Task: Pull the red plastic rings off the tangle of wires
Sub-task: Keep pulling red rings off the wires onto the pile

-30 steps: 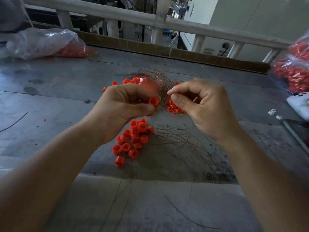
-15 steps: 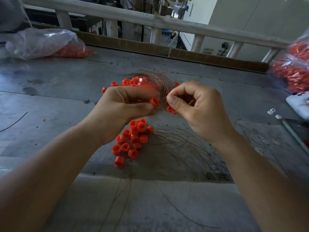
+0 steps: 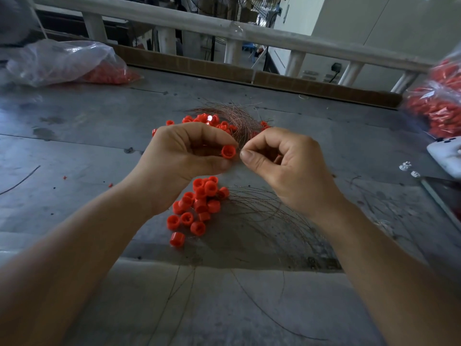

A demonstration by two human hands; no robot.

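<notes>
Left hand [image 3: 182, 158] pinches 1 small red plastic ring [image 3: 228, 151] while right hand [image 3: 282, 161] pinches a thin wire; freed rings [image 3: 198, 203] lie piled below, more remain in the coppery wire tangle [image 3: 237, 118] beyond.

A single wide-angle view from the person's head looks forward and down onto the table [image 3: 74, 151]. It sits close above the left hand [image 3: 184, 156] and right hand [image 3: 287, 166] at mid-frame, and a railing [image 3: 274, 38] crosses the top.
</notes>
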